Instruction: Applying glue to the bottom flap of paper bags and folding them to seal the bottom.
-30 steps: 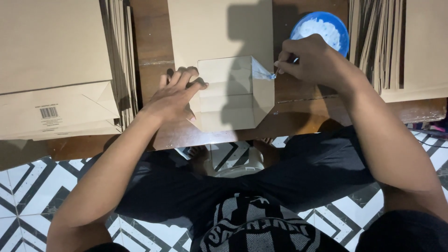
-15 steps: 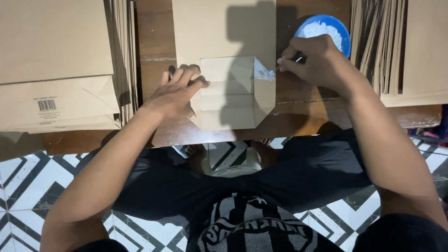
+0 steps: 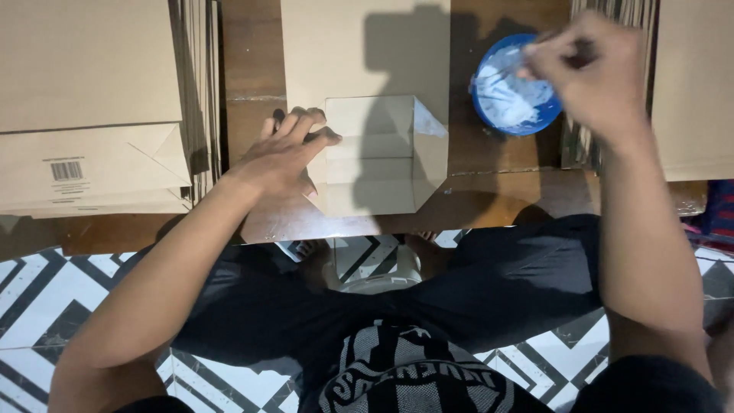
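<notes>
- Brown paper bag (image 3: 382,115) lying flat mid-surface, its folded bottom (image 3: 378,157) opened into a rectangle with creased flaps, nearest the body.
- Pressing down on the bottom's left edge: left hand (image 3: 287,149), fingers spread flat and close together, tips touching the fold.
- Hovering over the blue bowl (image 3: 512,88): right hand (image 3: 585,65), blurred, fingers curled together and seemingly pinching something thin; what it is cannot be made out.
- Holding white paste: the bowl, sitting just right of the bag, touching or nearly touching its edge.
- Lying to the left: a stack of flat brown bags (image 3: 88,115), the top one showing a printed code patch, with more sheet edges standing beside it.
- Resting at the far right: another brown stack (image 3: 692,92), partly behind the right forearm.
- Carrying everything: dark wooden surface (image 3: 252,69), low above a black-and-white patterned tile floor (image 3: 46,306).
- Sitting cross-legged below, in dark clothing.
</notes>
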